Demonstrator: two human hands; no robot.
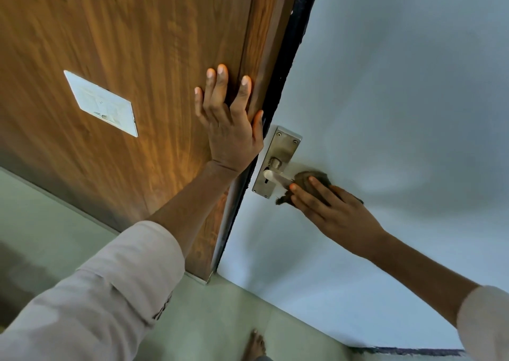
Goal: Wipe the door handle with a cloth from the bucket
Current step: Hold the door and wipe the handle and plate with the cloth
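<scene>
A metal lever door handle (pixel 276 178) sits on a steel backplate (pixel 278 162) on the pale door face. My right hand (pixel 327 209) presses a dark brown cloth (pixel 308 180) over the outer end of the lever, fingers wrapped on the cloth. My left hand (pixel 231 123) lies flat with fingers spread against the brown wooden door (pixel 124 57), just left of the door's dark edge. The bucket is not in view.
A white rectangular label (pixel 102 103) is stuck on the wooden door. Pale green floor tiles (pixel 220 319) run below, and a bare foot (pixel 254 345) shows at the bottom. A dark strip (pixel 413 351) runs along the door's bottom edge.
</scene>
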